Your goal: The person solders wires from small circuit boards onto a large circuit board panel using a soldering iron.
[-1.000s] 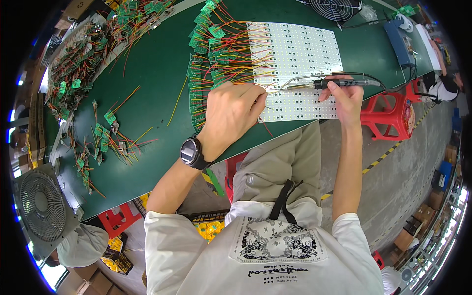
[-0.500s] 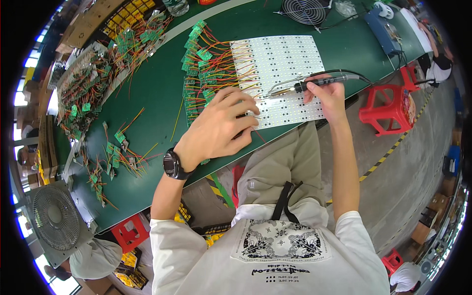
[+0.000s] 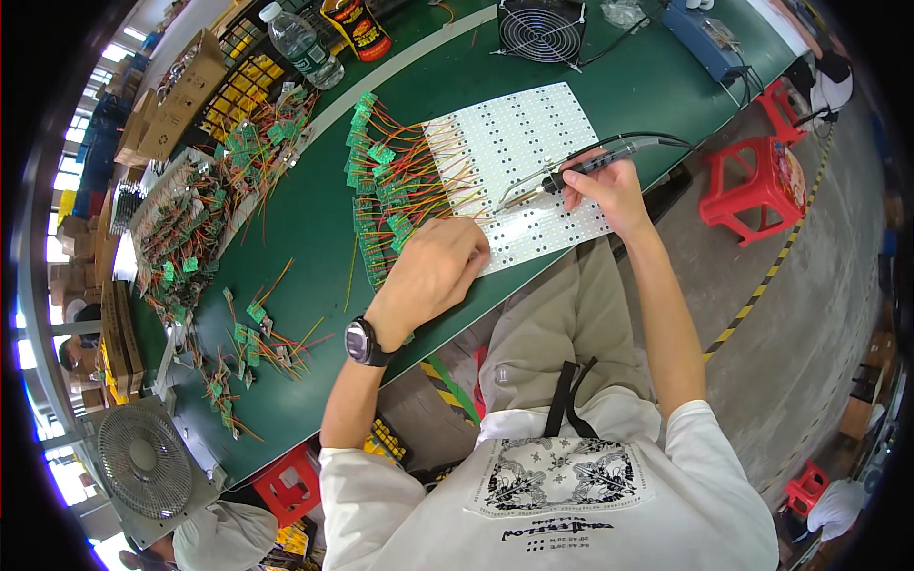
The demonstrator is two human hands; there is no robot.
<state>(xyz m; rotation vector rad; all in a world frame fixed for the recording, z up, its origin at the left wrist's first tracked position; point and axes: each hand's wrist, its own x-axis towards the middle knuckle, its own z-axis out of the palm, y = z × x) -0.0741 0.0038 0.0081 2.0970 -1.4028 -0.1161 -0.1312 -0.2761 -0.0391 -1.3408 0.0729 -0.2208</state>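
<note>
A white LED panel with rows of small dots lies on the green bench. Along its left edge run red and yellow wires, joined to small green circuit boards in a column. In my right hand is a black-handled soldering iron with a thin metal tube beside it. Its tip points left and down, close to the panel's wired edge. My left hand is closed at the panel's lower left corner, knuckles up. Its fingertips are mostly hidden, so what they pinch cannot be made out.
A heap of wired boards lies at the left, with loose ones nearer. A water bottle, a small black fan and a blue box stand at the back. A red stool is on the right.
My left hand has gone from spread fingers over the wires to a closed hand lower at the panel's corner. My right hand still holds the soldering iron. The whole view has shifted.
</note>
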